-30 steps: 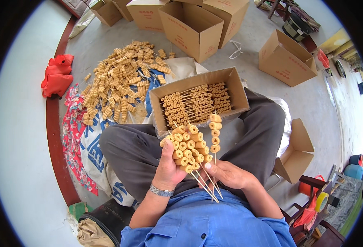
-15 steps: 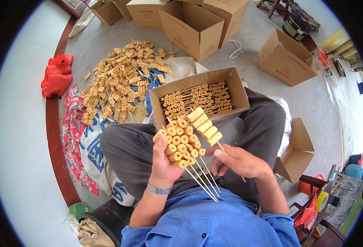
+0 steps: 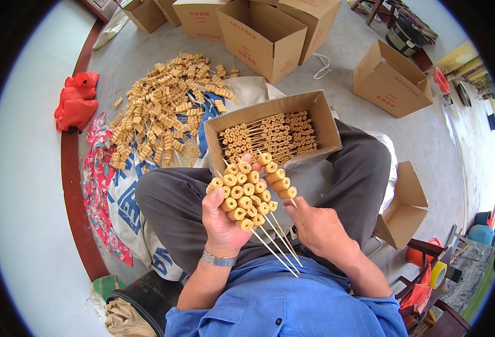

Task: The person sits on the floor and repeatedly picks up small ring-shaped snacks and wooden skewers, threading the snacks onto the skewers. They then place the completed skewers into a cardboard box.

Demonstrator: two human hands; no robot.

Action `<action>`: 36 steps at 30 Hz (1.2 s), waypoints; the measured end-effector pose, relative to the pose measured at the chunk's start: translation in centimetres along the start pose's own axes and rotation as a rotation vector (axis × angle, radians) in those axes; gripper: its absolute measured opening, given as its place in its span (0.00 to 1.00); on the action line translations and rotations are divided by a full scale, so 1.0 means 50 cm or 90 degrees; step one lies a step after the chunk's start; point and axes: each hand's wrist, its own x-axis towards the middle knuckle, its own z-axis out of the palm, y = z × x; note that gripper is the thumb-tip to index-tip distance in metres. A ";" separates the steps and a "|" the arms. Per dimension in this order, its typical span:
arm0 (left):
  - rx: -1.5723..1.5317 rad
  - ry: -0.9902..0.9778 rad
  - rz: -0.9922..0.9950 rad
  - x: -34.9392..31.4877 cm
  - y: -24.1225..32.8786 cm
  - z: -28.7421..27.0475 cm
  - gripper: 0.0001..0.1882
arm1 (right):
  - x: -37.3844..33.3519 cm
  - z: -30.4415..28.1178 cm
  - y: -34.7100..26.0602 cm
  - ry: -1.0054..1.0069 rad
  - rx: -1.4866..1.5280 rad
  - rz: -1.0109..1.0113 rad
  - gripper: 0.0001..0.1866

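The person sits on the floor (image 3: 427, 135) with the legs crossed, and an open cardboard box (image 3: 321, 121) rests on the lap, partly on the right knee. Inside this box many skewers (image 3: 270, 137) lie flat in rows, each one loaded with small yellow-brown rings.

The left hand (image 3: 220, 219) is closed around a fan of skewers (image 3: 242, 194), held upright in front of the chest. The rings sit at the upper ends, packed close together, and the thin bare sticks come out below the palm and point down toward the blue shirt. A metal watch is on the left wrist.

The right hand (image 3: 315, 224) is just beside the fan, on its right side. Its fingers are bent and pinch one more single skewer (image 3: 275, 177), which leans against the right edge of the fan, so its rings touch the others. The hand is narrow, not spread.

On the floor to the person's left, a big loose pile of skewers (image 3: 163, 112) lies on a printed sack (image 3: 129, 196), near a red cloth (image 3: 76, 101) at the edge of the grey floor. Several closed and open cardboard cartons (image 3: 261, 36) stand behind the pile and to the right, well apart from the hands.
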 end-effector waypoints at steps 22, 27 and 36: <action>0.205 -0.032 -0.049 0.001 -0.015 -0.038 0.55 | 0.000 -0.045 0.007 0.090 0.164 0.029 0.27; 0.291 0.004 -0.093 -0.011 -0.024 -0.015 0.54 | 0.024 -0.008 -0.072 0.228 0.022 -0.194 0.39; 0.181 0.015 -0.097 -0.014 -0.038 -0.023 0.45 | 0.051 0.058 -0.040 0.289 0.065 -0.202 0.35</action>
